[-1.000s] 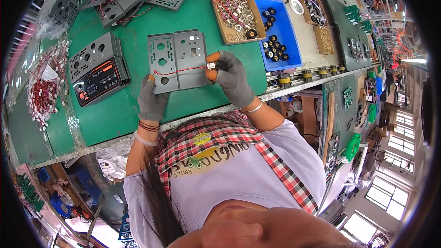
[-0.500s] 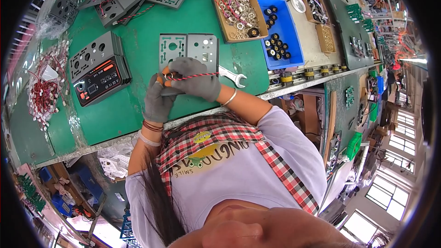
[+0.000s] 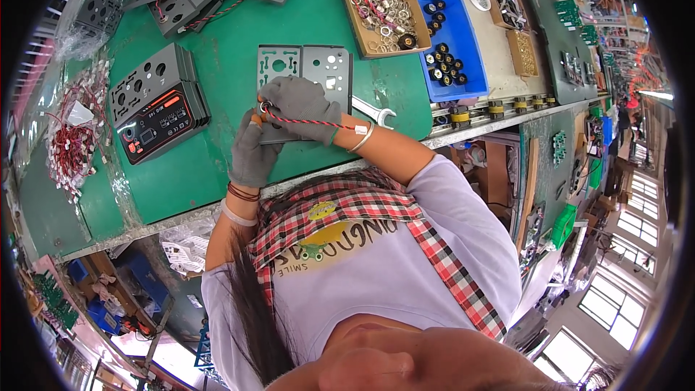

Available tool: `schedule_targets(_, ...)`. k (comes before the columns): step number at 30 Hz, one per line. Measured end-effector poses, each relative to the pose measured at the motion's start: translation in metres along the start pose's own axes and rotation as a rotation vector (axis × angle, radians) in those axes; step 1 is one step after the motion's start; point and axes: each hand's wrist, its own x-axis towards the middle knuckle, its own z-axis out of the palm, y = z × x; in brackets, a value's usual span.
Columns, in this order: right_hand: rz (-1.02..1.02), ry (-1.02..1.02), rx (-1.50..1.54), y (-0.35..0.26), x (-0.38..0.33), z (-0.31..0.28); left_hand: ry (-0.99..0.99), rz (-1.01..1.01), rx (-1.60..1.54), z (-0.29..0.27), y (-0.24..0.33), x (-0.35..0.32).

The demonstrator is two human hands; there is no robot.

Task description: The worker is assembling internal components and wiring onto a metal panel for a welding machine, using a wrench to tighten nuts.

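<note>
A grey metal panel (image 3: 334,80) with punched holes lies bent or folded on the green table in front of me. My right hand (image 3: 302,108), in a grey glove with bare fingertips, is closed at the panel's near left part. It pinches a twisted red-and-black wire (image 3: 318,124), whose white plug (image 3: 360,129) lies over my wrist. My left hand (image 3: 253,150), gloved likewise, is closed with its fingertips meeting the right ones. A small round metal part (image 3: 265,106) shows there; what the left fingers hold is hidden. An open-end wrench (image 3: 375,111) lies right of the panel.
Finished-looking panels with a black-and-red front (image 3: 161,124) stand stacked at left, beside a heap of wires (image 3: 72,134). More panels (image 3: 188,0) lie at the back. A cardboard box (image 3: 362,49) of rings and a blue bin (image 3: 474,87) of black knobs stand at right.
My right hand has shifted slightly and its fingers have turned at the small part. The wire's white plug now shows over my right wrist. The view has moved a little.
</note>
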Motion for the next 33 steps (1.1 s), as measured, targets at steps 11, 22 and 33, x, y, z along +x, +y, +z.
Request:
schedule_targets(11,-0.108,0.158,0.018,0.013,-0.007,0.014,0.068,0.061,0.354,0.005,0.004,0.002)
schedule_targets(22,-0.234,0.126,-0.253,0.012,-0.006,0.005,0.11,0.001,0.019,0.003,0.0,-0.001)
schedule_targets(33,-0.3,0.229,-0.324,0.017,-0.004,0.013,0.156,0.322,0.645,-0.041,-0.021,0.009)
